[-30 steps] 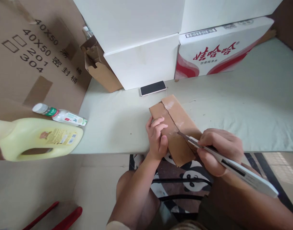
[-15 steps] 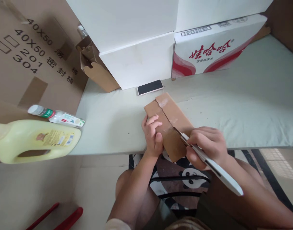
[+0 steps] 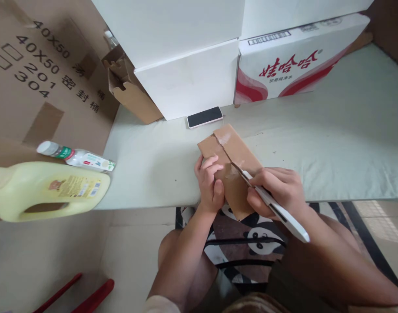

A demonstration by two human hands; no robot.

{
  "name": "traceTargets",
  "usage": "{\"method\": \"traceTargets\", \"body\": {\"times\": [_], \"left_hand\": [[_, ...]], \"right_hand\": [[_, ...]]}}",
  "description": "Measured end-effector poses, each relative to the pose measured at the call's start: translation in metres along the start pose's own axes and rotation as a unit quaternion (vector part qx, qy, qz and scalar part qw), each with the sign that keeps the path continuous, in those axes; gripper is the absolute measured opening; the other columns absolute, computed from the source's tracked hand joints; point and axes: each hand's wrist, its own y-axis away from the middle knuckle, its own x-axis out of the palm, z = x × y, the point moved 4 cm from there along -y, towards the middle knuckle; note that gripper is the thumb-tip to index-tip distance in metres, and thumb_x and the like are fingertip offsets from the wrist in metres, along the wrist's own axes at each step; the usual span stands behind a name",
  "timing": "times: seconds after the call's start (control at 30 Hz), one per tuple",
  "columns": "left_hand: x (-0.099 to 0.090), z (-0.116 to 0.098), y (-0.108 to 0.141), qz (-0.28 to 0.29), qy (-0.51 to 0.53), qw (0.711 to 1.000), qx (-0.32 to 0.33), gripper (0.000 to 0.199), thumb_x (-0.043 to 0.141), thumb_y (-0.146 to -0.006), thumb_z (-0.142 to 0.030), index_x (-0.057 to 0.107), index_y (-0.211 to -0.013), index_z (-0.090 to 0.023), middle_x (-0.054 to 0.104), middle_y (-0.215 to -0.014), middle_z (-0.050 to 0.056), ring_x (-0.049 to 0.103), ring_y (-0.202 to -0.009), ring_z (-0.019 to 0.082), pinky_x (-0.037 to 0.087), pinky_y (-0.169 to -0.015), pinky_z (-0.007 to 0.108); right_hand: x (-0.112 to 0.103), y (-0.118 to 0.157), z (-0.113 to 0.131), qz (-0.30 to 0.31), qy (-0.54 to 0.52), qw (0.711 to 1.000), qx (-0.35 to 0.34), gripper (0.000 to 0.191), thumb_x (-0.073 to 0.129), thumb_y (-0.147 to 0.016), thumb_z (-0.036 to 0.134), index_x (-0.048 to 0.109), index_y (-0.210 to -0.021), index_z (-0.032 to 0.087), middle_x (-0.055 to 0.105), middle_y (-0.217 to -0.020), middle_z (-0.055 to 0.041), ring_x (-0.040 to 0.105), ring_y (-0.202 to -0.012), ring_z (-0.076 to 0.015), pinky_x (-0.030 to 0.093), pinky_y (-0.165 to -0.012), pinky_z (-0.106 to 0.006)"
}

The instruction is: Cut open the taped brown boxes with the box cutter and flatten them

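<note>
A small flat brown cardboard box [image 3: 237, 191] lies tilted at the front edge of the cloth-covered table, its near end sticking out over the edge. My left hand [image 3: 212, 184] is closed on its left side, fingers bent over the top face. In my right hand [image 3: 279, 189] is a white utility knife [image 3: 292, 224], gripped near its front. Its blade touches the seam along the middle of the box, where clear tape shows. The handle's rear end points toward me, down to the right. How deep the blade sits cannot be made out.
Behind the box lies a phone [image 3: 205, 117], in front of white cartons [image 3: 189, 82] and a red-and-white carton [image 3: 283, 71]. At left are an open cardboard box [image 3: 137, 102], a clear bottle [image 3: 84, 159], a yellow jug [image 3: 78, 182] and a large carton [image 3: 10, 100].
My right hand and the utility knife have moved up and left along the seam, away from me. My left hand keeps its hold on the cardboard box.
</note>
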Motion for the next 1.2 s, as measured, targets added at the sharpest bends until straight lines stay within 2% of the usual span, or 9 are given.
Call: {"method": "traceTargets", "body": {"times": [0.1,0.3,0.6,0.77,0.9,1.0,1.07,1.13,1.2], "left_hand": [[-0.001,-0.001,0.0,-0.001,-0.003,1.0,-0.005,0.039,0.022,-0.105,-0.048,0.052,-0.112,-0.023,0.065,-0.124,0.012,0.058,-0.128,0.025,0.037,-0.114,0.052],[0.0,-0.002,0.0,0.002,-0.007,1.0,-0.001,0.037,0.023,-0.105,-0.045,0.052,-0.112,-0.023,0.064,-0.126,0.012,0.057,-0.128,0.024,0.039,-0.113,0.05],[0.002,0.001,0.0,-0.017,0.008,1.0,0.001,0.037,0.022,-0.104,-0.047,0.052,-0.107,-0.024,0.064,-0.124,0.01,0.058,-0.124,0.025,0.038,-0.111,0.052],[0.002,0.003,-0.003,-0.018,-0.014,1.0,-0.002,0.036,0.024,-0.103,-0.046,0.052,-0.103,-0.024,0.065,-0.119,0.01,0.059,-0.12,0.025,0.036,-0.114,0.053],[0.004,0.006,-0.004,-0.025,-0.028,0.999,0.005,0.039,0.022,-0.102,-0.047,0.053,-0.1,-0.023,0.065,-0.119,0.01,0.059,-0.12,0.026,0.037,-0.113,0.053],[0.005,0.008,-0.006,-0.041,-0.024,0.999,0.019,0.04,0.022,-0.102,-0.047,0.054,-0.099,-0.023,0.066,-0.116,0.01,0.059,-0.118,0.027,0.037,-0.112,0.052],[0.006,0.009,-0.007,-0.051,-0.012,0.998,0.028,0.039,0.023,-0.102,-0.045,0.054,-0.099,-0.023,0.065,-0.116,0.01,0.059,-0.117,0.026,0.037,-0.112,0.051],[0.007,0.011,-0.007,-0.058,0.001,0.998,0.026,0.038,0.024,-0.102,-0.046,0.055,-0.1,-0.023,0.064,-0.118,0.01,0.057,-0.118,0.027,0.037,-0.112,0.05],[0.006,0.016,-0.006,-0.056,0.012,0.998,0.008,0.039,0.025,-0.102,-0.049,0.055,-0.1,-0.024,0.063,-0.12,0.011,0.054,-0.121,0.028,0.036,-0.113,0.051]], "right_hand": [[0.001,0.003,-0.001,-0.01,0.005,1.0,0.001,0.013,0.052,-0.075,0.015,0.045,-0.068,0.024,0.051,-0.053,0.0023,0.043,-0.046,-0.0124,0.037,-0.049,-0.028],[0.003,-0.001,0.001,0.033,0.057,0.998,0.019,0.017,0.053,-0.078,0.015,0.045,-0.065,0.023,0.051,-0.053,0.0023,0.042,-0.047,-0.0113,0.036,-0.048,-0.027],[-0.002,0.002,0.005,-0.01,-0.031,0.999,-0.033,0.02,0.052,-0.074,0.009,0.044,-0.064,0.024,0.046,-0.047,0.0047,0.039,-0.04,-0.0118,0.032,-0.046,-0.03],[-0.018,0.01,0.011,-0.03,-0.078,0.996,-0.044,0.018,0.052,-0.074,0.01,0.045,-0.067,0.025,0.047,-0.046,0.004,0.042,-0.039,-0.0134,0.032,-0.048,-0.033],[-0.035,0.013,0.017,-0.017,-0.076,0.996,-0.034,0.021,0.052,-0.078,0.009,0.044,-0.067,0.025,0.045,-0.047,0.0036,0.04,-0.04,-0.0133,0.031,-0.049,-0.034],[-0.048,0.021,0.024,0.001,-0.107,0.992,-0.062,0.021,0.052,-0.077,0.006,0.046,-0.069,0.025,0.043,-0.047,0.0047,0.038,-0.039,-0.0122,0.03,-0.048,-0.033],[-0.058,0.031,0.024,-0.023,-0.159,0.984,-0.076,0.02,0.051,-0.079,0.007,0.048,-0.069,0.024,0.042,-0.047,0.0053,0.037,-0.038,-0.0113,0.029,-0.046,-0.032],[-0.066,0.043,0.012,-0.083,-0.202,0.975,-0.032,0.019,0.051,-0.083,0.01,0.048,-0.071,0.024,0.043,-0.049,0.006,0.037,-0.038,-0.0104,0.03,-0.044,-0.03],[-0.069,0.056,-0.014,-0.16,-0.158,0.97,0.087,0.014,0.054,-0.087,0.016,0.052,-0.076,0.025,0.05,-0.055,0.0049,0.044,-0.043,-0.0111,0.033,-0.044,-0.028]]}}
